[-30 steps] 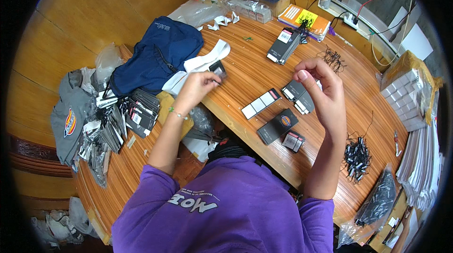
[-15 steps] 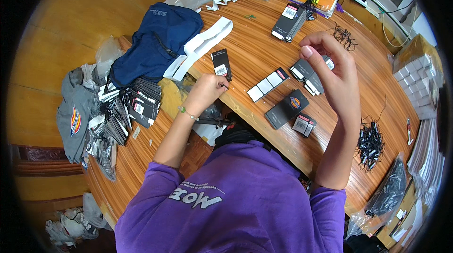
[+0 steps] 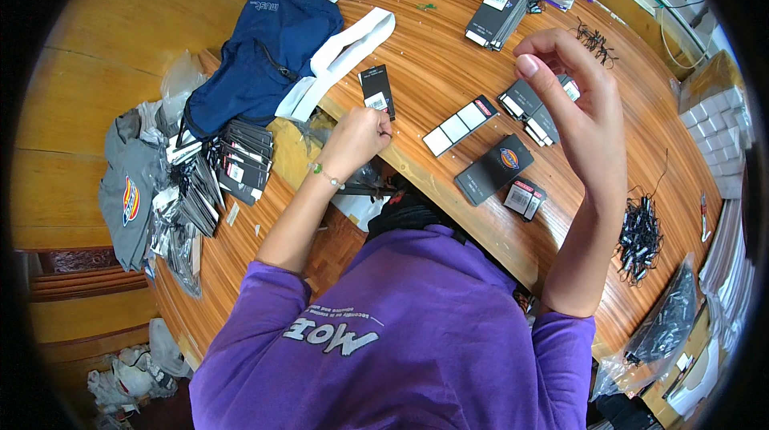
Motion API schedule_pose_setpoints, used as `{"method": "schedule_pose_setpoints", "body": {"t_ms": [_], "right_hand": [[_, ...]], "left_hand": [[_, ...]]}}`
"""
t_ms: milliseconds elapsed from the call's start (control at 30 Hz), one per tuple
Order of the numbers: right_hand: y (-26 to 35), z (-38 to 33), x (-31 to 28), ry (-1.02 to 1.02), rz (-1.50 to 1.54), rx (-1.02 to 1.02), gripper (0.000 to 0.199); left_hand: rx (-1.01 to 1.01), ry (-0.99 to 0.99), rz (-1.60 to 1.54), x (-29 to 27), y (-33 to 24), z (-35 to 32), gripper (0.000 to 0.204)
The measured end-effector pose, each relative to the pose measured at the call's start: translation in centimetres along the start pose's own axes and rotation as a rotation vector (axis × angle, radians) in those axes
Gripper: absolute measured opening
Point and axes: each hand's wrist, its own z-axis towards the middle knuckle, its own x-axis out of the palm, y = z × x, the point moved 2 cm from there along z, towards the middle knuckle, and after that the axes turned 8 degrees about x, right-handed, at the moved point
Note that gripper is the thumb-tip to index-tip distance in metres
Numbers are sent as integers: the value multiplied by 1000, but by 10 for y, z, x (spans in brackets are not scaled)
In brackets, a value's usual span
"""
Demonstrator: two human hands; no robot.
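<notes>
My left hand [image 3: 360, 138] is closed at the table's near edge, just below a black hang tag [image 3: 376, 92] with a white barcode sticker. Whatever is between its fingers is hidden. Raised over the table, my right hand [image 3: 583, 93] curls with thumb and index finger pinched together; anything in that pinch is too small to make out. Between the hands lie a strip of white labels [image 3: 460, 127], a black tag stack [image 3: 492, 169] with a colourful oval emblem and a small barcode-tag stack [image 3: 525, 199]. More black tags [image 3: 525, 101] sit partly behind my right hand.
Black strings with small fasteners [image 3: 639, 239] are heaped at the right. A tall tag stack [image 3: 495, 17] stands at the back. On the left are a navy cloth bag [image 3: 260, 61], a white band [image 3: 348, 53], many strung tags [image 3: 244, 161] and a grey garment [image 3: 124, 197].
My left hand has turned so its fingers curl inward, hiding the small dark thing seen in them earlier. My right hand stays raised and pinched. The whole view has shifted slightly.
</notes>
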Motion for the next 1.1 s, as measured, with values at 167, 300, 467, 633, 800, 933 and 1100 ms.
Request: {"method": "schedule_pose_setpoints", "body": {"t_ms": [167, 300, 467, 633, 800, 933, 1100], "right_hand": [[0, 1, 1, -4, -31, -13, 20], [-3, 1, 3, -7, 7, -7, 20], [-2, 0, 4, -3, 8, -4, 20], [-5, 0, 5, 7, 38, 8, 20], [-4, -1, 7, 9, 21, 5, 20], [-3, -1, 7, 11, 22, 16, 21], [-3, -2, 6, 1, 10, 7, 22]], "left_hand": [[-5, 17, 13, -1, 0, 3, 12], [-4, 12, 20, -1, -1, 2, 12], [-28, 24, 17, -2, -4, 3, 11], [-21, 28, 20, 2, -1, 4, 11], [-16, 23, 14, 3, 1, 3, 11], [-15, 31, 11, 1, -1, 5, 10], [5, 64, 17, 0, 0, 8, 10]]}}
